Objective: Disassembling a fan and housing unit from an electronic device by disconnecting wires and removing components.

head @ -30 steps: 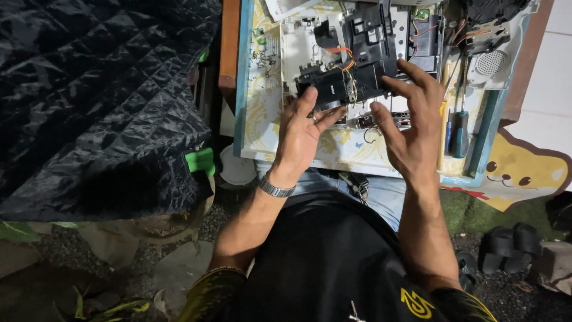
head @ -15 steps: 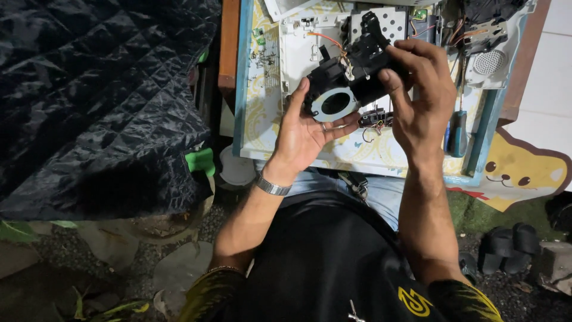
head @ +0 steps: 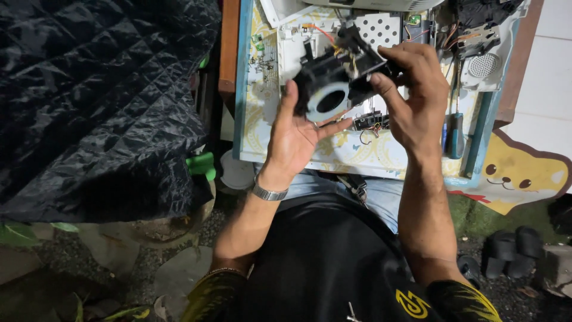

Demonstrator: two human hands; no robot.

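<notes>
Two hands share one load: your left hand [head: 296, 138] sits palm-up under the black plastic housing [head: 333, 80], and your right hand [head: 412, 95] closes on its right end from above. The left fingers [head: 290, 98] are spread wide and only cradle; the thumb-side finger runs up the housing's left edge while the others fan out beneath it, so the palm carries the weight without clamping. The right fingers [head: 381, 83] are curled tight on the housing's corner, thumb against the near face, which looks like the grip that steers and turns it. Held this way, the housing is lifted clear of the worktop [head: 351, 156] and tilted so its round opening with the pale ring [head: 329, 100] faces you, probably for a look inside.

Orange and dark wires [head: 319, 30] run from the top of the housing back to the white perforated panel [head: 381, 30] lying beyond it, so the part is tethered and cannot travel far. Just under your right hand a small circuit board [head: 370, 121] lies on the patterned cover with its own loose wires. A screwdriver with a dark handle [head: 455, 134] lies to the right, near the wrist, and a round white speaker grille [head: 484, 64] sits beyond it. A black quilted sheet [head: 101, 101] covers the whole left side, well apart from the work, and a metal wristband [head: 268, 192] circles your left wrist.
</notes>
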